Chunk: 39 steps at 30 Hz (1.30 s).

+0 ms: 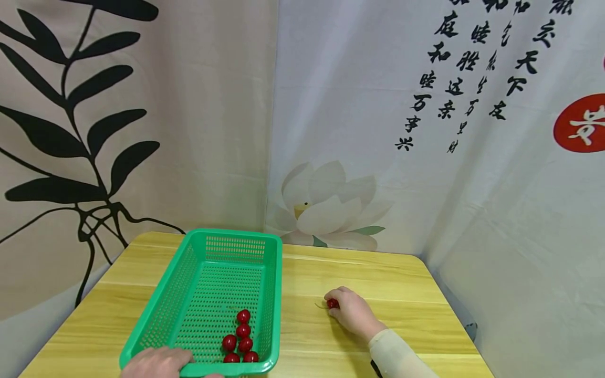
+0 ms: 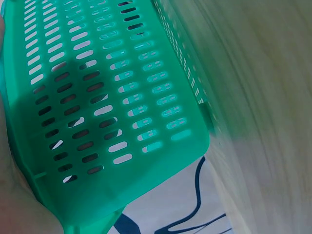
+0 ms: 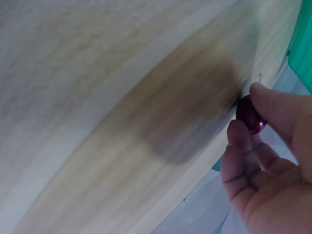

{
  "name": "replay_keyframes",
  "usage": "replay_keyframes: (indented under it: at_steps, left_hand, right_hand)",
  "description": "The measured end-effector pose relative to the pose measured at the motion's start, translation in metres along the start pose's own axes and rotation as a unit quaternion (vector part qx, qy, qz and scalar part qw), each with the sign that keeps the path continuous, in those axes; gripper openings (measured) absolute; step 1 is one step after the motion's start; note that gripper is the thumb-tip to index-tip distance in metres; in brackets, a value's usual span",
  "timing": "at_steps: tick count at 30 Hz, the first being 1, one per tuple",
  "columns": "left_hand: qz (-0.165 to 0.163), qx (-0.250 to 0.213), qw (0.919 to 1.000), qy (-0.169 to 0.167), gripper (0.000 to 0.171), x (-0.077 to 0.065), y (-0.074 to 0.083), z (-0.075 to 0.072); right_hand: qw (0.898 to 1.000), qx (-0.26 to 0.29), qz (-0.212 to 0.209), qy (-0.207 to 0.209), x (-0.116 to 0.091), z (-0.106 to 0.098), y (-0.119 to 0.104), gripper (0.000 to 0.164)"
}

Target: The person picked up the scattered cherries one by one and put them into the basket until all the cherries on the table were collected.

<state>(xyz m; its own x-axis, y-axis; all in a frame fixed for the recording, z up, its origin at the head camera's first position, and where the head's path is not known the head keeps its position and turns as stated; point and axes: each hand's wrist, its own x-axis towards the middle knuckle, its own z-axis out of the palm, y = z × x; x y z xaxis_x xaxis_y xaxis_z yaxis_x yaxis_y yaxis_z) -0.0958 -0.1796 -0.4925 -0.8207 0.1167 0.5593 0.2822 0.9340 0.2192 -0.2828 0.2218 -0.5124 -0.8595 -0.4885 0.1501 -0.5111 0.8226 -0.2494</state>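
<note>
Between thumb and fingers, my right hand (image 1: 352, 312) pinches a dark red cherry (image 1: 333, 303) with a thin stem, low over the table right of the basket. The right wrist view shows the same cherry (image 3: 250, 115) between the thumb and fingertips. My left hand (image 1: 158, 362) grips the near rim of a green plastic basket (image 1: 276, 294), partly cut off by the frame's lower edge. Several red cherries (image 1: 243, 331) lie in the basket's near right corner. Slotted green basket wall (image 2: 146, 170) fills much of the left wrist view, with part of the hand along its left edge.
The wooden table (image 1: 378, 273) carries the basket on its left half. Behind the table hangs a pale curtain (image 1: 212, 131) printed with dark leaves, a lotus and writing. It continues along the right side.
</note>
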Motion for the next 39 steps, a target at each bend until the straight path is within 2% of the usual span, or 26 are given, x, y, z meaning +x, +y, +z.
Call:
replay_keyframes:
  at_steps: [6, 16, 23, 32, 39]
  left_hand:
    - [-0.027, -0.014, 0.9994, -0.018, 0.054, 0.001, 0.005, -0.002]
    - [-0.032, 0.004, 0.9995, -0.002, 0.063, 0.003, 0.009, -0.003]
    - [-0.04, 0.009, 0.9989, -0.022, 0.06, 0.002, 0.009, -0.003]
    - [-0.043, 0.01, 0.9984, -0.035, 0.058, 0.001, 0.008, -0.002]
    - [-0.007, -0.009, 0.9999, -0.006, 0.054, -0.001, 0.0, 0.0]
  right_hand:
    - [1.0, 0.002, 0.0, 0.003, 0.0, -0.002, -0.001, 0.03]
    - [1.0, 0.018, 0.003, 0.015, 0.004, -0.011, -0.004, 0.03]
    - [1.0, 0.021, 0.009, 0.008, 0.003, -0.013, -0.005, 0.03]
    - [0.999, 0.023, 0.014, 0.03, 0.002, -0.012, -0.008, 0.03]
    - [0.999, 0.024, 0.015, 0.034, 0.001, -0.015, -0.016, 0.031]
